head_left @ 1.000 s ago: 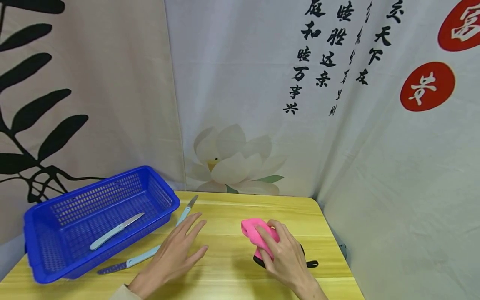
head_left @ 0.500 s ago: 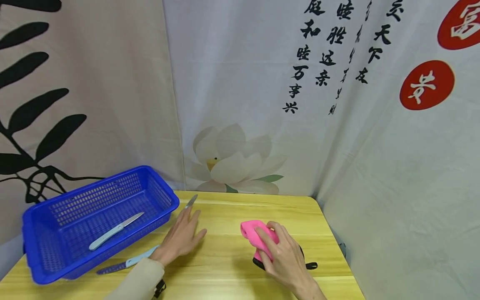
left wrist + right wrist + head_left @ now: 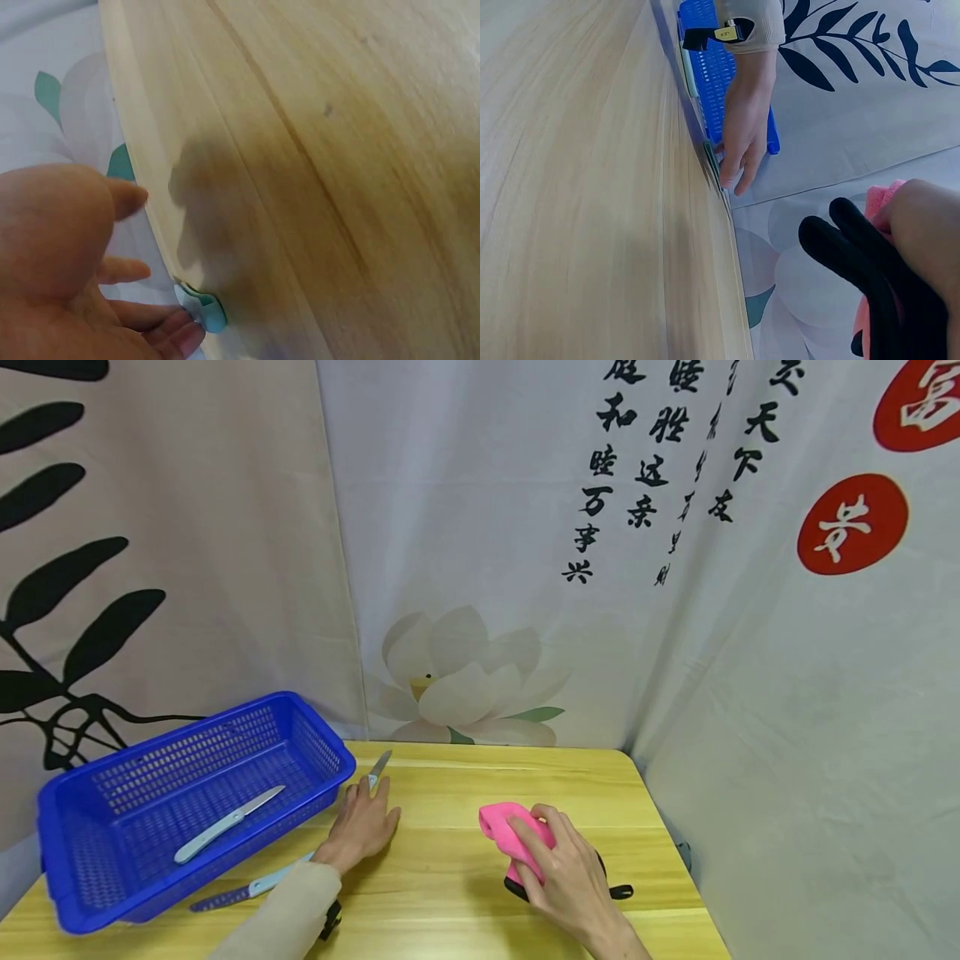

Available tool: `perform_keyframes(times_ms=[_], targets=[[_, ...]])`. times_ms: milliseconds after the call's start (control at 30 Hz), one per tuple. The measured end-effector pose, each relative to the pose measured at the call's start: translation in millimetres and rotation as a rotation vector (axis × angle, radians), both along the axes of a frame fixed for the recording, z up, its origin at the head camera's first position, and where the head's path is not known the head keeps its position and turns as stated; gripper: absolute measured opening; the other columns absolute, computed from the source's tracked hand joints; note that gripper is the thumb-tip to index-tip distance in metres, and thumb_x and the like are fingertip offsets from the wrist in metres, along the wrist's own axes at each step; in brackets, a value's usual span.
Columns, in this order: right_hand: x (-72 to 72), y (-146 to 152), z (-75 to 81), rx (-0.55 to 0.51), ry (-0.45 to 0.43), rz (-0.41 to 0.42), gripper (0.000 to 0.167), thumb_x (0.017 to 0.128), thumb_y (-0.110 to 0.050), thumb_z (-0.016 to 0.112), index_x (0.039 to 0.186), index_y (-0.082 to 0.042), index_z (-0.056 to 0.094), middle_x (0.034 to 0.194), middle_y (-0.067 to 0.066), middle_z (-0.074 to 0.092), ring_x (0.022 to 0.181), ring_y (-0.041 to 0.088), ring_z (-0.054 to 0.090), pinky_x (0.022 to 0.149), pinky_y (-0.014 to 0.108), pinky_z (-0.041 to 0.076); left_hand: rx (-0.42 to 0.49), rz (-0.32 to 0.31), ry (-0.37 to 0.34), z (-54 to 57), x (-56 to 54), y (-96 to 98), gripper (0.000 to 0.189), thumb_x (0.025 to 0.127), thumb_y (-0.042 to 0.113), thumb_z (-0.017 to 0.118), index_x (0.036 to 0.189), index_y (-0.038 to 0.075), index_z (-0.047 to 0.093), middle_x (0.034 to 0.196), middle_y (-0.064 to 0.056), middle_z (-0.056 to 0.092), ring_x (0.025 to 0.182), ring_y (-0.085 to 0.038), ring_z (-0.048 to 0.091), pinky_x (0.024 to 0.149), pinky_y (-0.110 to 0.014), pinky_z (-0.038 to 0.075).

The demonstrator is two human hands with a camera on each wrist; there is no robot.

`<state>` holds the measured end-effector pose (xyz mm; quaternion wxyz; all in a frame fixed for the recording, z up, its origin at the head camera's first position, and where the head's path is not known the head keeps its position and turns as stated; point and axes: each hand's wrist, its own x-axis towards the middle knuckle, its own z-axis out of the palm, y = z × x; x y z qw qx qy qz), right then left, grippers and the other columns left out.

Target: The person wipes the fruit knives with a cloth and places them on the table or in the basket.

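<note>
My left hand reaches over a light-blue-handled knife behind the basket's right end. In the left wrist view its fingertips touch the end of that knife's handle, and the thumb stands apart. My right hand grips a soft pink cloth-like thing with black edging and a black strap end, above the right part of the table. Black strap-like parts of it show in the right wrist view. A second knife with a dark speckled blade lies before the basket, its handle partly behind my left arm.
A blue plastic basket stands at the left of the wooden table, with one small light-blue-handled knife inside. Printed curtains hang behind the table and along its right side.
My left hand has moved forward, away from above the front knife, onto the rear knife. The right hand keeps its hold on the pink thing and has hardly moved.
</note>
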<state>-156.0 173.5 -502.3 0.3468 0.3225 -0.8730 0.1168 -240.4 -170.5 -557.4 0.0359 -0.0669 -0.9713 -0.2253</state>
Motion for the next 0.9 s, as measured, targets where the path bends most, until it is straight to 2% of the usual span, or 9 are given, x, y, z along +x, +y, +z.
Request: perform_keyframes(times_ms=[100, 200, 400, 467, 633, 733, 800, 867, 900], targets=[[0.3, 0, 0.3, -0.003, -0.002, 0.002, 0.058, 0.083, -0.021, 0.094, 0.138, -0.018, 0.076, 0.127, 0.014, 0.069, 0.097, 0.020, 0.066, 0.069, 0.027, 0.059, -0.042, 0.000, 0.072, -1.1, -2.2, -0.5, 0.050, 0.109, 0.011, 0.070, 0.152, -0.009, 0.055, 0.144, -0.043, 0.058, 0.132, -0.062, 0.057, 0.113, -0.071, 0.053], [0.6, -1, 0.2, -0.005, 0.001, 0.006, 0.058, 0.083, -0.021, 0.093, 0.138, -0.018, 0.076, 0.126, 0.015, 0.069, 0.096, 0.020, 0.066, 0.069, 0.027, 0.059, -0.077, -0.007, 0.130, -4.4, -3.9, -1.3, 0.041, 0.104, -0.001, 0.073, 0.143, -0.009, 0.061, 0.133, -0.036, 0.066, 0.121, -0.055, 0.064, 0.105, -0.066, 0.058], [1.4, 0, 0.1, -0.008, 0.017, 0.011, 0.057, 0.083, -0.020, 0.092, 0.138, -0.018, 0.077, 0.126, 0.015, 0.070, 0.097, 0.021, 0.066, 0.068, 0.028, 0.059, -0.078, -0.043, 0.201, -10.5, -3.4, -1.0, 0.039, 0.096, -0.015, 0.076, 0.134, -0.009, 0.068, 0.125, -0.030, 0.071, 0.100, -0.044, 0.071, 0.088, -0.056, 0.065], [1.8, 0, 0.4, -0.008, 0.022, 0.013, 0.058, 0.082, -0.020, 0.092, 0.138, -0.018, 0.077, 0.127, 0.015, 0.070, 0.098, 0.021, 0.066, 0.068, 0.029, 0.059, -0.070, -0.053, 0.218, -10.6, -2.2, -0.8, 0.039, 0.095, -0.017, 0.076, 0.132, -0.009, 0.069, 0.123, -0.029, 0.072, 0.097, -0.043, 0.072, 0.086, -0.053, 0.067], [2.4, 0, 1.8, -0.005, 0.026, 0.015, 0.058, 0.082, -0.020, 0.093, 0.138, -0.018, 0.077, 0.127, 0.015, 0.070, 0.098, 0.021, 0.067, 0.068, 0.028, 0.059, -0.026, -0.057, 0.205, -13.9, -2.0, -1.6, 0.040, 0.095, -0.020, 0.072, 0.134, -0.009, 0.069, 0.116, -0.028, 0.074, 0.095, -0.042, 0.074, 0.085, -0.053, 0.067], [2.6, 0, 2.4, -0.007, 0.022, 0.016, 0.058, 0.082, -0.020, 0.093, 0.138, -0.018, 0.077, 0.127, 0.015, 0.069, 0.099, 0.021, 0.067, 0.069, 0.029, 0.060, 0.012, -0.064, 0.237, -24.7, -6.5, -5.0, 0.042, 0.091, -0.020, 0.074, 0.131, -0.010, 0.069, 0.106, -0.026, 0.075, 0.088, -0.039, 0.075, 0.075, -0.053, 0.066], [2.6, -1, 2.9, -0.007, 0.016, 0.016, 0.058, 0.083, -0.020, 0.093, 0.138, -0.018, 0.076, 0.127, 0.015, 0.069, 0.099, 0.021, 0.067, 0.069, 0.029, 0.060, 0.042, -0.081, 0.293, -42.8, -14.3, -11.0, 0.043, 0.087, -0.018, 0.075, 0.129, -0.010, 0.069, 0.100, -0.024, 0.076, 0.082, -0.035, 0.074, 0.068, -0.050, 0.064], [2.6, -1, 3.3, -0.007, 0.012, 0.016, 0.058, 0.083, -0.020, 0.093, 0.138, -0.018, 0.076, 0.128, 0.015, 0.069, 0.099, 0.021, 0.067, 0.069, 0.029, 0.060, 0.081, -0.089, 0.315, -47.7, -15.5, -13.6, 0.044, 0.084, -0.015, 0.076, 0.128, -0.011, 0.070, 0.098, -0.024, 0.077, 0.082, -0.035, 0.075, 0.066, -0.050, 0.063], [2.5, -1, 3.5, -0.006, 0.010, 0.015, 0.058, 0.083, -0.020, 0.093, 0.139, -0.018, 0.076, 0.128, 0.015, 0.069, 0.098, 0.021, 0.066, 0.069, 0.029, 0.060, 0.102, -0.086, 0.304, -48.4, -15.1, -14.2, 0.045, 0.084, -0.013, 0.078, 0.129, -0.011, 0.070, 0.100, -0.024, 0.078, 0.085, -0.035, 0.076, 0.069, -0.050, 0.063]])
